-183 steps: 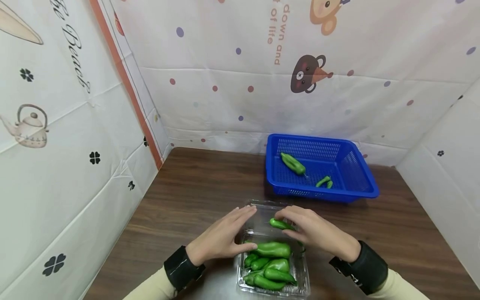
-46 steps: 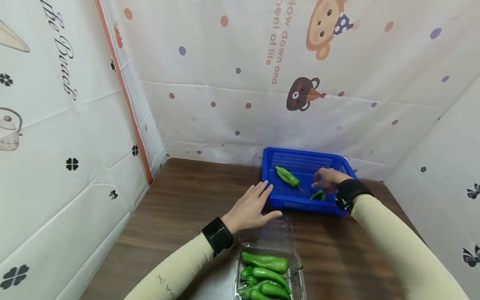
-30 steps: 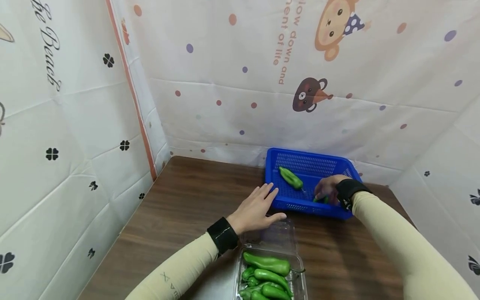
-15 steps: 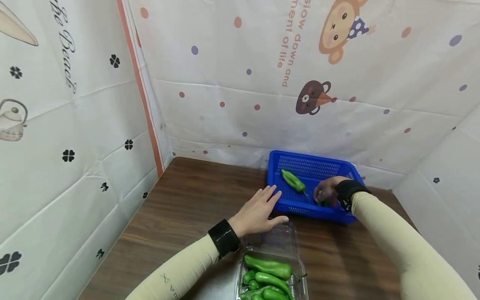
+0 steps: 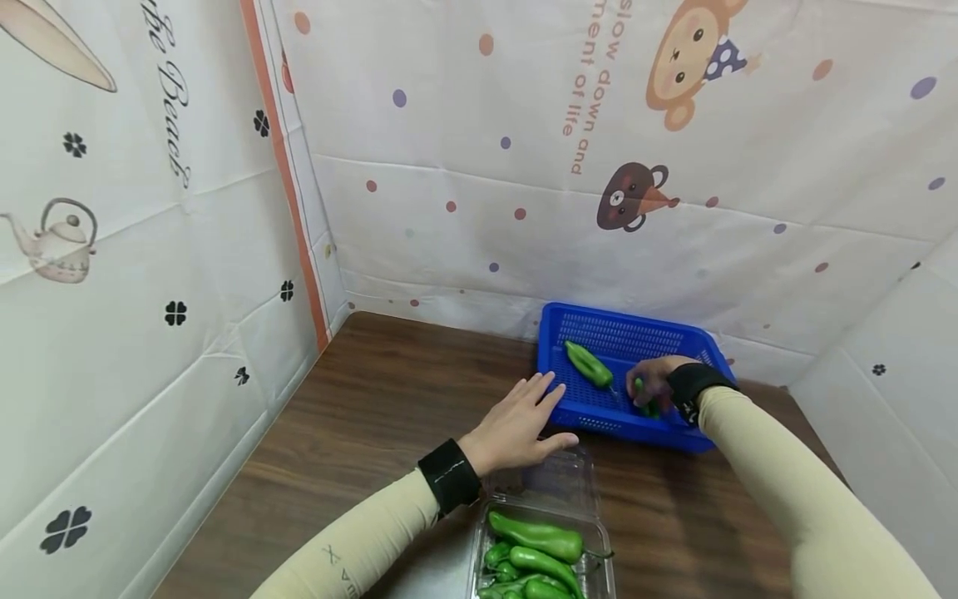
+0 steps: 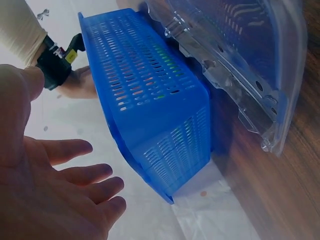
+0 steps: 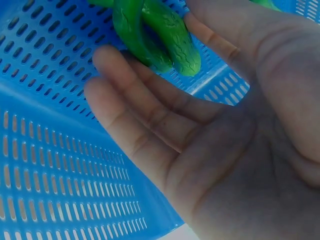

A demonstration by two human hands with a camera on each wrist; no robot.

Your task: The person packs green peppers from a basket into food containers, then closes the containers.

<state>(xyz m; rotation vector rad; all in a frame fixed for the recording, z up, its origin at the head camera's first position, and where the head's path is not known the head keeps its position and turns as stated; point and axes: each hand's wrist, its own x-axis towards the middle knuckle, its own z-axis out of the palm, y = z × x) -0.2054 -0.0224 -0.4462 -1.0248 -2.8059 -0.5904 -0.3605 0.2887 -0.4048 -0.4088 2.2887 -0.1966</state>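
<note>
My right hand (image 5: 649, 384) is inside the blue basket (image 5: 624, 428), its fingers curled at small green peppers. In the right wrist view two wrinkled green peppers (image 7: 172, 37) cross between thumb and fingers, partly hidden by the hand. A larger green pepper (image 5: 589, 364) lies to the left of it on the basket floor. My left hand (image 5: 515, 428) is open with fingers spread, over the clear lid at the basket's near left corner; the left wrist view shows its fingers (image 6: 87, 175) holding nothing.
A clear plastic clamshell box (image 5: 608, 574) holding several green peppers stands at the near edge, its lid (image 5: 557, 478) folded back toward the basket. Brown wood tabletop (image 5: 389, 391) lies to the left. Printed white sheets (image 5: 434, 233) hang behind and at both sides.
My right hand has gone from above the clamshell box into the basket and closed in on the small peppers. The left hand has moved forward to the basket's corner. The view has shifted slightly.
</note>
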